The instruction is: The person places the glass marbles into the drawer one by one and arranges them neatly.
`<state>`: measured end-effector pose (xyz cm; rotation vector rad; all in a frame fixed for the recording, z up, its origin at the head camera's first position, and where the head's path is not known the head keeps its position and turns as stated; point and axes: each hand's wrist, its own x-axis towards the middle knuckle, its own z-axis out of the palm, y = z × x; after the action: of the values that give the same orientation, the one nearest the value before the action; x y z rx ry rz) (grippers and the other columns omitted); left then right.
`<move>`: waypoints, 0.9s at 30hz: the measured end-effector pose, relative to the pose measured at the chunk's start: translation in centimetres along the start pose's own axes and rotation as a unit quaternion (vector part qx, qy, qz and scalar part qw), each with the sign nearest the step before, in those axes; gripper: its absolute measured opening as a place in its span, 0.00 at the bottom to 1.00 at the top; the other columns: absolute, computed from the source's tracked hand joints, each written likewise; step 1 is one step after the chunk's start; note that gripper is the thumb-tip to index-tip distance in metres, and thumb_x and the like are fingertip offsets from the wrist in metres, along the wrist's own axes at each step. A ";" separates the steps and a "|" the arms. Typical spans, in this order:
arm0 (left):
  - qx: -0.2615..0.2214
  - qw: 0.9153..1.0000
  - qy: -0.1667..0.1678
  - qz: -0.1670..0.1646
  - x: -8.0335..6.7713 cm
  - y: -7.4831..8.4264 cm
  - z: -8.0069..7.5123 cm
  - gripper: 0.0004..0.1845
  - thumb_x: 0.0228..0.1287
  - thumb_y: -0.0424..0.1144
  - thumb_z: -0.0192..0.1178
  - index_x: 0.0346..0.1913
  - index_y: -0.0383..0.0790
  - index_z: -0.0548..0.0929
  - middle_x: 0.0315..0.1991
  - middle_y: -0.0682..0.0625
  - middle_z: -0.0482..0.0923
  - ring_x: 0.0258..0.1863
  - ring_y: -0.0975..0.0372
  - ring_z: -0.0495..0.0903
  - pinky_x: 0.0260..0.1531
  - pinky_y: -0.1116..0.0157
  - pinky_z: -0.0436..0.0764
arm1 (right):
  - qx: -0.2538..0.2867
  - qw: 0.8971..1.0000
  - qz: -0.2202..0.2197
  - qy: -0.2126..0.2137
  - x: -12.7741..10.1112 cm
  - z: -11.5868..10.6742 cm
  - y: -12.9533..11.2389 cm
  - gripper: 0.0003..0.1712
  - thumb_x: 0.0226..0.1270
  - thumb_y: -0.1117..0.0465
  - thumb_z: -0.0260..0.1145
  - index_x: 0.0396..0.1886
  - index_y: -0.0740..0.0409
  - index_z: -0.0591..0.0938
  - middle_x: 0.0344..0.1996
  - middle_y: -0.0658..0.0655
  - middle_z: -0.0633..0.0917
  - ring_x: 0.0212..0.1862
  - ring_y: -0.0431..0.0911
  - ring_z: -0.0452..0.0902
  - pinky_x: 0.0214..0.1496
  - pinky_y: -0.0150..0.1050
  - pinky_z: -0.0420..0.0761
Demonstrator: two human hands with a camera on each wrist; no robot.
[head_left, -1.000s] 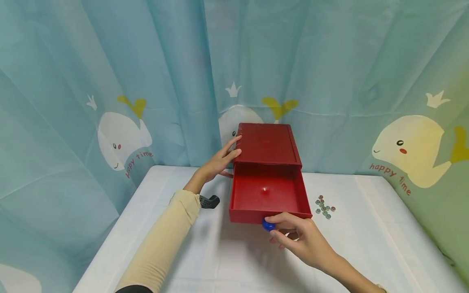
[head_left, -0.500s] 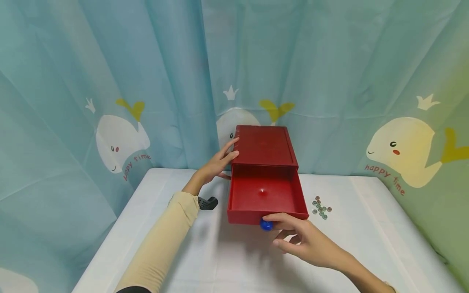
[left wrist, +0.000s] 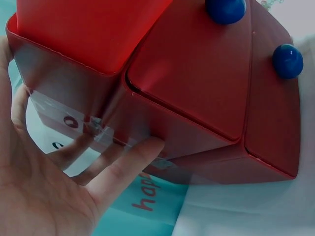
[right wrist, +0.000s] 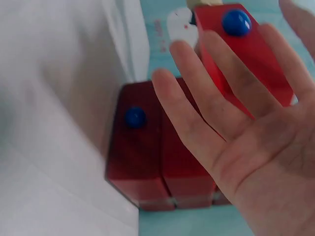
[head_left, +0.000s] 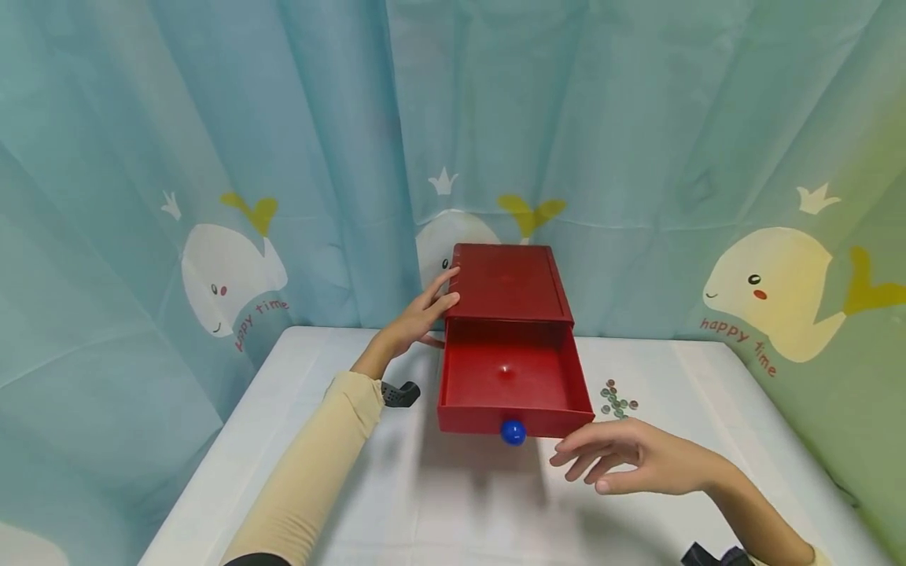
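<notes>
A red drawer unit (head_left: 506, 281) stands at the back of the table, its top drawer (head_left: 467, 420) pulled out and bare inside. A round blue knob (head_left: 513, 432) sits on the drawer's front. Two lower drawers with blue knobs show in the left wrist view, flush with the body (left wrist: 197, 64). My left hand (head_left: 414, 321) rests against the unit's left side, fingers spread with the fingertips at the upper edge. To the right of the knob hovers my right hand (head_left: 640, 457), fingers loosely extended and holding nothing. Its palm and fingers (right wrist: 236, 78) show in the right wrist view.
Several small round greenish and reddish pieces (head_left: 614, 402) lie on the white tabletop (head_left: 354, 503) right of the unit. A black curved object (head_left: 402, 395) shows beside my left wrist. Curtains (head_left: 340, 141) with whale prints hang behind the table.
My right hand has let go of the blue knob and moved away to the right. The drawer stays pulled out. My left hand keeps its place on the unit.
</notes>
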<state>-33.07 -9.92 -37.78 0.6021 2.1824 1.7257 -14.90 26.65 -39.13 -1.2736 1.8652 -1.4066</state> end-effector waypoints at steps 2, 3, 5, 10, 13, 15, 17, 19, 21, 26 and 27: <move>0.002 1.000 0.001 0.001 0.2 -0.1 -0.1 0.34 0.77 0.57 0.51 0.80 0.76 0.53 0.77 0.46 0.58 0.74 0.48 0.61 0.48 0.41 0.84 | 0.013 1.000 -0.017 -0.016 -0.5 -0.9 0.1 0.31 0.68 0.81 0.59 0.70 0.65 0.73 0.60 0.62 0.82 0.54 0.56 0.85 0.53 0.50 0.86; 0.003 1.000 0.001 0.001 0.3 -0.2 -0.1 0.33 0.77 0.57 0.52 0.80 0.76 0.53 0.76 0.46 0.58 0.74 0.48 0.61 0.48 0.41 0.84 | 0.018 0.999 -0.028 -0.023 -0.8 -1.3 0.3 0.32 0.67 0.82 0.58 0.70 0.66 0.72 0.60 0.62 0.82 0.55 0.56 0.85 0.53 0.51 0.86; 0.004 1.000 0.000 0.003 0.4 -0.3 -0.1 0.33 0.77 0.57 0.51 0.80 0.76 0.53 0.76 0.46 0.59 0.74 0.48 0.61 0.48 0.41 0.84 | 0.023 0.998 -0.048 -0.031 -1.3 -2.1 0.5 0.33 0.64 0.84 0.57 0.70 0.68 0.71 0.60 0.64 0.82 0.55 0.57 0.84 0.53 0.51 0.86; 0.004 1.000 0.000 0.000 0.4 -0.2 0.0 0.33 0.78 0.57 0.51 0.80 0.76 0.53 0.76 0.46 0.58 0.74 0.49 0.62 0.48 0.40 0.84 | 0.024 0.997 -0.066 -0.016 -2.6 -3.9 1.2 0.36 0.61 0.88 0.55 0.70 0.71 0.70 0.59 0.65 0.81 0.54 0.56 0.83 0.54 0.50 0.85; 0.005 1.000 0.001 -0.002 0.3 -0.1 0.0 0.33 0.79 0.57 0.50 0.80 0.76 0.52 0.77 0.47 0.57 0.75 0.49 0.61 0.48 0.40 0.84 | 0.032 0.998 -0.056 0.004 -3.5 -4.9 1.5 0.35 0.61 0.89 0.54 0.69 0.71 0.70 0.57 0.65 0.81 0.54 0.55 0.83 0.55 0.48 0.85; 0.005 1.000 0.002 -0.002 0.2 -0.1 -0.1 0.33 0.78 0.57 0.50 0.80 0.76 0.52 0.77 0.47 0.58 0.75 0.49 0.61 0.49 0.40 0.84 | 0.035 0.998 -0.052 0.019 -4.0 -5.5 1.7 0.33 0.62 0.89 0.52 0.68 0.73 0.70 0.57 0.65 0.81 0.54 0.55 0.82 0.55 0.47 0.85; 0.005 1.000 0.002 0.000 0.1 -0.1 -0.1 0.33 0.78 0.57 0.50 0.80 0.75 0.52 0.76 0.46 0.58 0.74 0.48 0.61 0.49 0.40 0.84 | 0.035 0.998 -0.049 0.036 -4.5 -5.9 2.0 0.32 0.63 0.89 0.51 0.68 0.74 0.70 0.56 0.65 0.81 0.54 0.55 0.82 0.54 0.45 0.85; 0.006 1.000 0.002 0.000 0.1 -0.2 0.0 0.33 0.78 0.57 0.50 0.80 0.74 0.52 0.75 0.45 0.59 0.74 0.48 0.61 0.49 0.41 0.84 | 0.034 0.997 -0.041 0.055 -5.0 -6.1 2.2 0.32 0.64 0.89 0.50 0.68 0.74 0.70 0.56 0.66 0.81 0.53 0.55 0.82 0.53 0.44 0.85; 0.007 1.000 -0.001 0.001 0.0 -0.4 0.0 0.34 0.78 0.57 0.50 0.81 0.74 0.51 0.75 0.45 0.59 0.74 0.47 0.61 0.49 0.41 0.84 | 0.024 0.996 -0.030 0.079 -5.5 -6.1 2.3 0.31 0.66 0.88 0.50 0.69 0.73 0.69 0.56 0.66 0.82 0.53 0.55 0.82 0.52 0.43 0.85; 0.010 1.000 -0.001 0.007 -0.1 -0.3 0.0 0.34 0.78 0.57 0.49 0.81 0.74 0.50 0.77 0.45 0.58 0.74 0.47 0.62 0.47 0.41 0.85 | -0.033 0.986 0.027 0.163 -6.6 -6.4 2.5 0.30 0.69 0.83 0.56 0.70 0.69 0.70 0.55 0.62 0.84 0.50 0.53 0.84 0.50 0.41 0.85; 0.010 1.000 0.000 0.007 -0.1 -0.2 0.0 0.34 0.78 0.57 0.49 0.80 0.75 0.51 0.77 0.45 0.58 0.73 0.47 0.63 0.47 0.42 0.85 | -0.046 0.981 0.041 0.182 -6.7 -6.5 2.5 0.30 0.70 0.81 0.58 0.70 0.68 0.71 0.54 0.61 0.84 0.50 0.52 0.85 0.49 0.41 0.86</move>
<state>-33.04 -9.97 -38.00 0.6242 2.2040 1.7136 -18.07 35.73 -40.14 -1.0178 2.2161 -1.6097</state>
